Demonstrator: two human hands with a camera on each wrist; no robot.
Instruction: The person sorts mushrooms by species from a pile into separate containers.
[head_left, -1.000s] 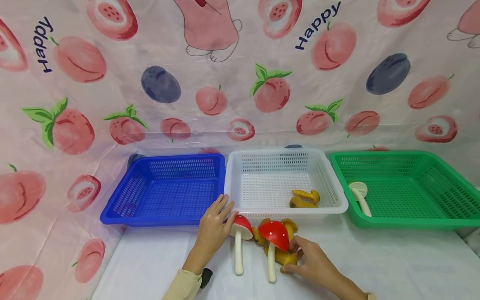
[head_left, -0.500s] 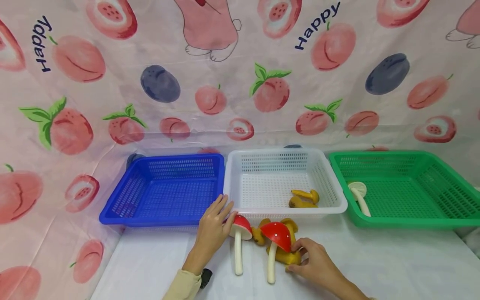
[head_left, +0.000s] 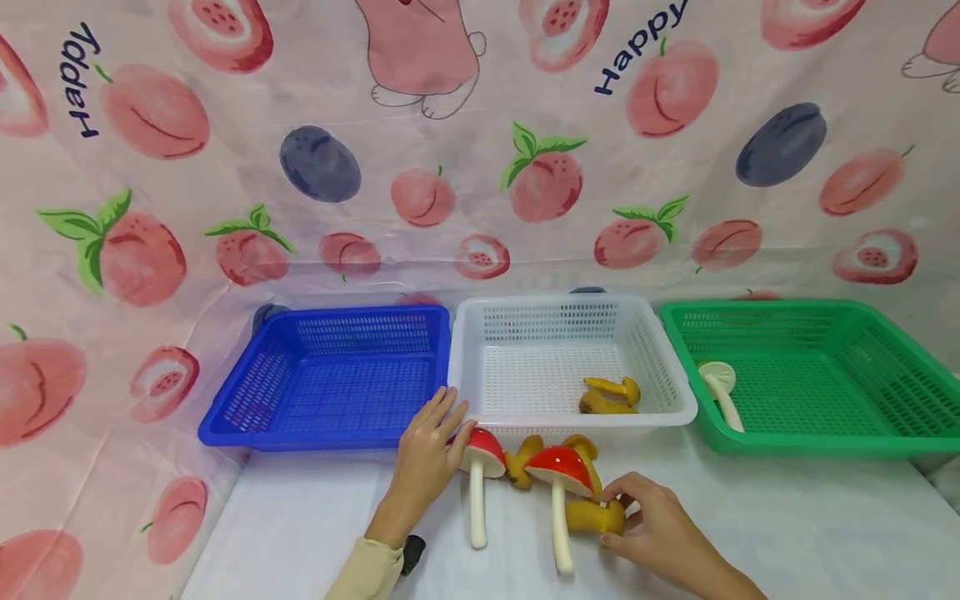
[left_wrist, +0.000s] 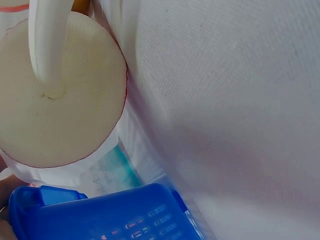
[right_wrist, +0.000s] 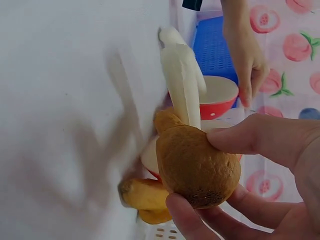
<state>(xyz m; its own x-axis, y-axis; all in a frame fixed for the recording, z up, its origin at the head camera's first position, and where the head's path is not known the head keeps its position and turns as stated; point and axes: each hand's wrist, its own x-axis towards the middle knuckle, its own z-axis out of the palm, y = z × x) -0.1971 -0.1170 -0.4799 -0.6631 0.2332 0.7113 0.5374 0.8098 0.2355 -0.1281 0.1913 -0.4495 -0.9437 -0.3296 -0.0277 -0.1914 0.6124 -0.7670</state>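
Observation:
My right hand (head_left: 663, 533) pinches a yellow-brown toy mushroom (head_left: 588, 517) by its cap end. In the right wrist view thumb and fingers grip that rounded brown cap (right_wrist: 197, 165). Just left of it leans a red-capped mushroom (head_left: 561, 475) with a long white stem, partly covering the held one. My left hand (head_left: 426, 454) has its fingers extended by the corner of the white basket (head_left: 573, 421), beside another red-capped mushroom (head_left: 482, 458). That cap's pale underside (left_wrist: 75, 115) fills much of the left wrist view. Two more yellow-brown mushrooms (head_left: 522, 461) lie behind.
A blue basket (head_left: 322, 440) stands at the left and a green basket (head_left: 825, 446) at the right. Inside the white one lie yellow mushrooms (head_left: 611, 403); a pale mushroom (head_left: 723, 400) is in the green one. A small black object (head_left: 412, 554) lies near my left sleeve.
My right hand has moved rightward, drawing the yellow-brown mushroom with it. The nearby red-capped mushroom has shifted right and its stem has swung. My left hand stays in place.

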